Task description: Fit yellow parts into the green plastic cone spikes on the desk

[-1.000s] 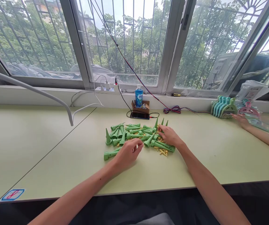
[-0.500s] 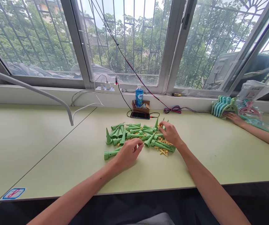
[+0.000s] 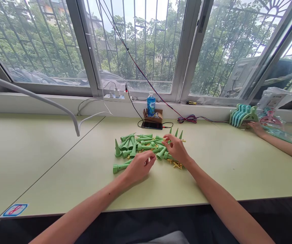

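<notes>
A pile of green plastic cone-shaped spikes (image 3: 147,147) with ribbed collars lies on the table, mixed with small yellow plastic pieces (image 3: 177,165). My left hand (image 3: 139,166) rests at the pile's front edge, fingers curled and thumb close to the index finger; anything inside the pinch is hidden. My right hand (image 3: 177,149) hangs over the pile's right part, palm down. Its thumb and index finger are apart, above green spikes, with nothing clearly held. Behind that hand several spikes (image 3: 180,134) stand point up, their lower parts covered. At the left one spike (image 3: 117,149) also stands upright.
A blue bottle (image 3: 151,105) in a small cardboard box (image 3: 158,117) stands behind a phone (image 3: 152,125) with a cable. A coiled cable (image 3: 188,118) lies farther right. Another person's hand (image 3: 257,129) touches hangers (image 3: 244,115) at the right. A white tube (image 3: 59,105) crosses the left.
My right hand has moved left and slightly toward me, away from the upright spikes at the back. My left hand stays put. The other person's hand has shifted slightly right.
</notes>
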The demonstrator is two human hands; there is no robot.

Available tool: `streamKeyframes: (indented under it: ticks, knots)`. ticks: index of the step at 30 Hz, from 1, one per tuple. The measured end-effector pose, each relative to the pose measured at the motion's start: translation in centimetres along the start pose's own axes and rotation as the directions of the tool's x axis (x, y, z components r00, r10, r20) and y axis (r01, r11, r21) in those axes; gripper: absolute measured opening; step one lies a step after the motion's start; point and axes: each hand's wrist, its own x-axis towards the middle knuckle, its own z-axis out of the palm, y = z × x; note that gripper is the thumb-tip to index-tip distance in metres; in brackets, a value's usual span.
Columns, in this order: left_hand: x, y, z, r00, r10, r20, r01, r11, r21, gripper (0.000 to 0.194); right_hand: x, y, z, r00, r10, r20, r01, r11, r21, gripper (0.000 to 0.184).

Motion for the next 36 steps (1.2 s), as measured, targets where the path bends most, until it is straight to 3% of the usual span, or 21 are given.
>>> streamKeyframes:
  ticks: [5, 9, 12, 15, 19, 21, 23, 25, 28, 30, 33, 36]
  knots:
    - [-0.2, 0.4, -0.1, 0.995, 0.069, 0.075, -0.076, 0.993, 0.086, 0.03, -0.9, -2.0, 1.5, 0.992, -0.106, 0.063, 0.106, 0.994, 0.005, 0.021]
    - [-0.6, 0.7, -0.2, 0.962, 0.221, 0.163, -0.25, 0.95, 0.188, 0.039, -1.6, -2.8, 2.4, 0.979, -0.186, 0.083, 0.187, 0.982, -0.01, 0.022]
    - [-1.1, 0.8, -0.2, 0.928, 0.341, 0.148, -0.37, 0.891, 0.264, 0.04, -1.9, -3.1, 3.0, 0.974, -0.209, 0.081, 0.214, 0.975, -0.056, 0.022]
    - [-1.4, 0.9, -0.3, 0.868, 0.491, 0.08, -0.486, 0.803, 0.346, 0.039, -2.3, -3.2, 3.8, 0.965, -0.258, 0.045, 0.262, 0.96, -0.097, 0.019]
    - [-1.2, 1.1, -1.2, 0.743, 0.668, 0.034, -0.622, 0.671, 0.404, 0.038, -2.6, -3.5, 4.6, 0.917, -0.398, -0.011, 0.392, 0.907, -0.155, 0.015]
    - [-0.7, 1.2, -2.2, 0.742, 0.67, 0.022, -0.607, 0.658, 0.446, 0.037, -2.7, -3.7, 4.7, 0.888, -0.461, 0.001, 0.453, 0.873, -0.178, 0.016]
    - [-0.1, 1.3, -3.4, 0.772, 0.635, -0.029, -0.542, 0.681, 0.492, 0.036, -2.7, -3.9, 4.8, 0.863, -0.505, 0.023, 0.499, 0.844, -0.199, 0.018]
    - [0.4, 1.5, -4.9, 0.836, 0.547, -0.052, -0.433, 0.713, 0.551, 0.037, -2.8, -4.0, 4.7, 0.851, -0.524, 0.044, 0.519, 0.826, -0.221, 0.019]
    - [0.8, 1.6, -7.1, 0.948, 0.317, -0.033, -0.229, 0.75, 0.62, 0.035, -2.8, -4.0, 4.7, 0.83, -0.55, 0.088, 0.555, 0.8, -0.229, 0.016]
    - [0.7, 1.5, -8.5, 0.991, 0.127, 0.038, -0.122, 0.755, 0.644, 0.032, -2.8, -4.0, 4.7, 0.804, -0.582, 0.122, 0.593, 0.775, -0.22, 0.015]
    - [-0.3, 1.1, -9.9, 0.985, -0.072, 0.156, -0.05, 0.749, 0.661, 0.022, -2.8, -4.1, 4.7, 0.765, -0.626, 0.151, 0.643, 0.734, -0.217, 0.014]
    - [-1.7, 0.5, -10.2, 0.951, -0.171, 0.257, -0.043, 0.751, 0.659, 0.021, -2.7, -4.2, 4.6, 0.717, -0.676, 0.17, 0.696, 0.68, -0.233, 0.015]
